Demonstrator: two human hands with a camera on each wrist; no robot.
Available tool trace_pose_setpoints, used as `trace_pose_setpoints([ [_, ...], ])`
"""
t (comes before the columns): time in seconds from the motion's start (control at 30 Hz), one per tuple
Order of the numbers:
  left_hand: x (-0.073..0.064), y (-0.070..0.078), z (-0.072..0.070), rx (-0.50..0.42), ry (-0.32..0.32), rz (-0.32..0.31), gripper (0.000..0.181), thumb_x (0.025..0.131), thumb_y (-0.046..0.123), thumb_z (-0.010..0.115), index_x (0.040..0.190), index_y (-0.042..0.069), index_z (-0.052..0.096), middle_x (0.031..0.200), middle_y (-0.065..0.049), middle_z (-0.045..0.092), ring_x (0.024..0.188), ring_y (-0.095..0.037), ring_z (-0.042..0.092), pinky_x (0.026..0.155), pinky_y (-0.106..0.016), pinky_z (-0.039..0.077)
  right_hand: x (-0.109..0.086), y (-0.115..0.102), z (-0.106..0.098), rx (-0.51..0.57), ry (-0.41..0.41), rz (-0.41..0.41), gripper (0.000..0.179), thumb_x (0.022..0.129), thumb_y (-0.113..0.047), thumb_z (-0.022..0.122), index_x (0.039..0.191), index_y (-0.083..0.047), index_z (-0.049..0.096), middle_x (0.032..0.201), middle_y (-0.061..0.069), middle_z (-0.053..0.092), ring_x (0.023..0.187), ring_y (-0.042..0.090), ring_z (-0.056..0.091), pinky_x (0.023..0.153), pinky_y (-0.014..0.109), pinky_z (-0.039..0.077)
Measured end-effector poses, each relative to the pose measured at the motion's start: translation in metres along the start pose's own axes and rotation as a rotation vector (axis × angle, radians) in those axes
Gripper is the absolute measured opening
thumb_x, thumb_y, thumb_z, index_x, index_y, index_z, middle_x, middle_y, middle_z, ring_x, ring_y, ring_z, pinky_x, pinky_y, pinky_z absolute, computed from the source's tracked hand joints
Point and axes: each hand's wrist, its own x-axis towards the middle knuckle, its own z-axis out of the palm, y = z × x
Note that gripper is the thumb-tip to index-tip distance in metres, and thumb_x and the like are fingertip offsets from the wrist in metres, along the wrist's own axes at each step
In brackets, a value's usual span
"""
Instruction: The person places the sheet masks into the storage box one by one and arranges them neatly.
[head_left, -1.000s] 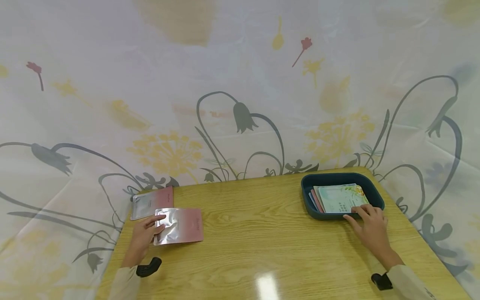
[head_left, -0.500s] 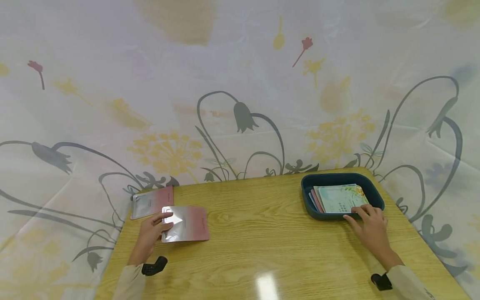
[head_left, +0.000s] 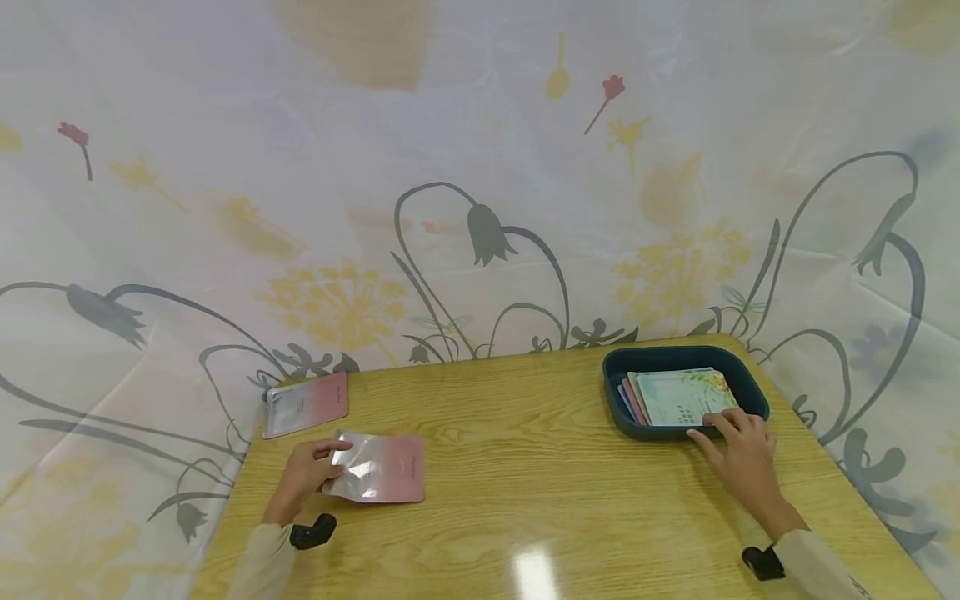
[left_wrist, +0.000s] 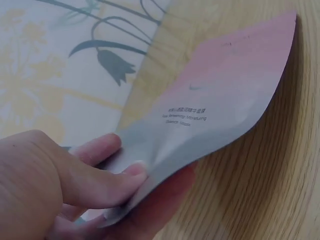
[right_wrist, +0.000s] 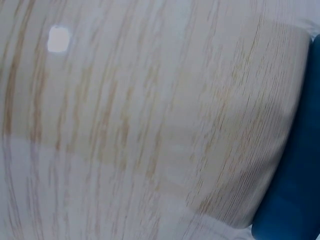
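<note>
My left hand (head_left: 303, 475) pinches the silvery end of a pink-and-silver sheet mask packet (head_left: 393, 468), with the thumb on top and fingers beneath. In the left wrist view the packet (left_wrist: 225, 80) bows upward from the grip, close over the wooden table, and bears small printed text. A second packet (head_left: 315, 404) of the same look lies flat at the table's back left corner. My right hand (head_left: 742, 458) grips the near rim of a dark blue tray (head_left: 660, 352), thumb outside and fingers over the edge. Inside lies a fanned stack of packets, a pale green floral one (head_left: 678, 396) uppermost.
The wooden table (head_left: 510, 458) stretches between the two hands and reflects a bright light near its front. A flower-printed cloth (head_left: 480, 167) hangs right behind the table's back edge and runs down both sides. The tray's blue wall (right_wrist: 290, 175) fills the right wrist view's right edge.
The left hand has carried its packet to the right and, in the last half second, lower and nearer the front. The packet on the table shows more fully. Right hand and tray stay put.
</note>
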Motion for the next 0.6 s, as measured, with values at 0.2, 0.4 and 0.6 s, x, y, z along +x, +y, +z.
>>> trace_pose_setpoints([
  [0.2,0.000,0.001,0.006,-0.142,0.034,-0.016,0.035,0.085,-0.008,0.061,0.119,-0.005,0.062,0.098,-0.012,0.065,0.052,-0.011,0.049,0.045,-0.022,0.041,0.000,-0.001,0.000,0.000,0.002,0.001,0.027,0.070,-0.018,0.082,0.086,-0.005,0.064,0.093,0.015,0.053,0.089,0.045,0.042,0.069,0.063,0.029],
  [0.4,0.002,0.004,0.015,-0.285,0.038,-0.023,0.039,0.084,-0.005,0.065,0.123,-0.004,0.060,0.105,-0.011,0.065,0.060,-0.010,0.056,0.050,-0.022,0.047,0.000,0.000,0.001,-0.009,0.004,-0.002,0.027,0.072,-0.021,0.081,0.087,-0.005,0.064,0.093,0.015,0.053,0.089,0.045,0.042,0.068,0.063,0.030],
  [0.6,0.005,0.014,0.028,-0.368,0.015,-0.018,0.041,0.084,-0.006,0.065,0.125,-0.004,0.058,0.100,-0.008,0.064,0.057,-0.010,0.052,0.048,-0.022,0.044,0.000,0.000,0.001,-0.004,0.000,0.006,0.027,0.071,-0.019,0.081,0.086,-0.005,0.064,0.093,0.015,0.053,0.089,0.045,0.042,0.069,0.063,0.029],
])
